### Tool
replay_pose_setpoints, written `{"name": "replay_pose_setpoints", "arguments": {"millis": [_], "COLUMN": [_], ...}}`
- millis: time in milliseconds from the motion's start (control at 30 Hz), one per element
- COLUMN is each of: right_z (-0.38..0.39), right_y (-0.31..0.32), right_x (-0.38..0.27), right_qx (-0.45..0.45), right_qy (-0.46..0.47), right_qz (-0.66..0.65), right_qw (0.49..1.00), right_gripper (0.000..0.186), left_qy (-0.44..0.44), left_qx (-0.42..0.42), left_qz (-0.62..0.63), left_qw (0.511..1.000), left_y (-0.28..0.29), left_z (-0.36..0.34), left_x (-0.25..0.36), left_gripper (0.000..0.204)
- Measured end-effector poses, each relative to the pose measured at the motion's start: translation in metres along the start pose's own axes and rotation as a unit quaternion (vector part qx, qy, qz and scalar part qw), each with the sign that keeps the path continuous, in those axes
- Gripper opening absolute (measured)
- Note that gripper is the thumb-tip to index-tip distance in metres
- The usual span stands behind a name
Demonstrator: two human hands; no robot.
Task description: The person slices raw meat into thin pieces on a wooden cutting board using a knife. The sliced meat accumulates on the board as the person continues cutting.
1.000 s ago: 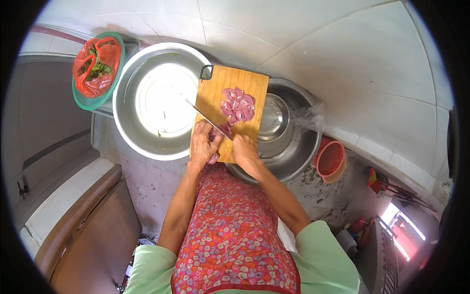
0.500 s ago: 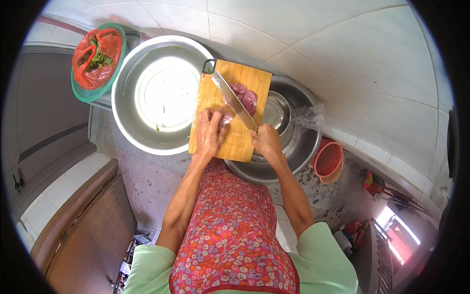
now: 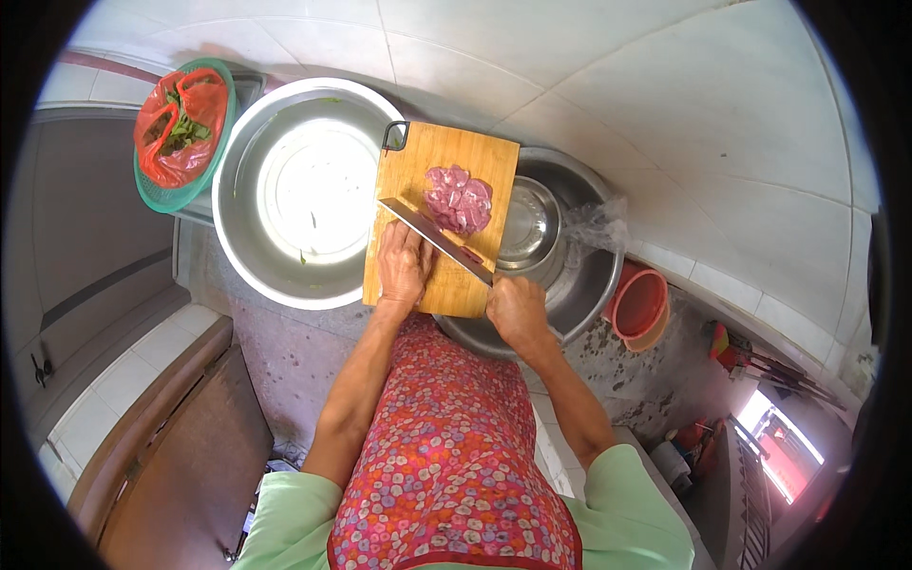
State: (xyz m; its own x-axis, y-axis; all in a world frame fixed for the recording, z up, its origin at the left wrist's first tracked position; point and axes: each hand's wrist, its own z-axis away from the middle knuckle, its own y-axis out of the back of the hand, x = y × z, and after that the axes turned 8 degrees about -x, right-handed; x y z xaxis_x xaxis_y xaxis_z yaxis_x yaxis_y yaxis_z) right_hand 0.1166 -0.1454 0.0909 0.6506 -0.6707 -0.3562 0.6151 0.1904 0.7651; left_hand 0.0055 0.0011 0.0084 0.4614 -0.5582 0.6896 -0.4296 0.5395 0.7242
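My right hand (image 3: pixel 518 309) is closed round the handle of a broad-bladed kitchen knife (image 3: pixel 437 240), whose blade slants up and left across a wooden cutting board (image 3: pixel 408 176). My left hand (image 3: pixel 406 264) lies on the board with curled fingers, close against the near side of the blade. It pins down a piece of meat, which the fingers and blade now mostly hide. Beyond the blade lies a pile of pink sliced raw meat (image 3: pixel 460 199). A small slice sits right against the blade's far side, near the handle end.
The board bridges a large metal basin of water (image 3: pixel 228 204) on the left and a grey basin (image 3: pixel 594 285) on the right. Inside the latter are a steel bowl (image 3: pixel 546 204) and a clear plastic bag (image 3: pixel 597 223). A green basket (image 3: pixel 223 133) holds greens in a red bag. Red bucket (image 3: pixel 638 302) at right.
The knife has come down and nearer me, from over the meat pile to beside my left fingers. The pile shows fully now. The view has shifted slightly.
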Motion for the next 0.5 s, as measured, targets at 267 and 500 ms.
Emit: {"name": "replay_pose_setpoints", "arguments": {"millis": [267, 500], "right_z": [-0.006, -0.039], "right_y": [-0.005, -0.017], "right_x": [0.006, -0.013], "right_qx": [-0.037, -0.067], "right_qy": [0.011, 0.020], "right_qz": [-0.010, -0.030], "right_qw": [0.999, 0.997], "right_gripper": [0.008, 0.013], "left_qy": [-0.027, -0.026], "left_qx": [0.023, 0.000], "left_qz": [0.065, 0.091], "left_qw": [0.997, 0.996], "left_y": [0.001, 0.002], "left_z": [0.001, 0.003], "left_x": [-0.014, -0.017], "left_gripper": [0.022, 0.022]}}
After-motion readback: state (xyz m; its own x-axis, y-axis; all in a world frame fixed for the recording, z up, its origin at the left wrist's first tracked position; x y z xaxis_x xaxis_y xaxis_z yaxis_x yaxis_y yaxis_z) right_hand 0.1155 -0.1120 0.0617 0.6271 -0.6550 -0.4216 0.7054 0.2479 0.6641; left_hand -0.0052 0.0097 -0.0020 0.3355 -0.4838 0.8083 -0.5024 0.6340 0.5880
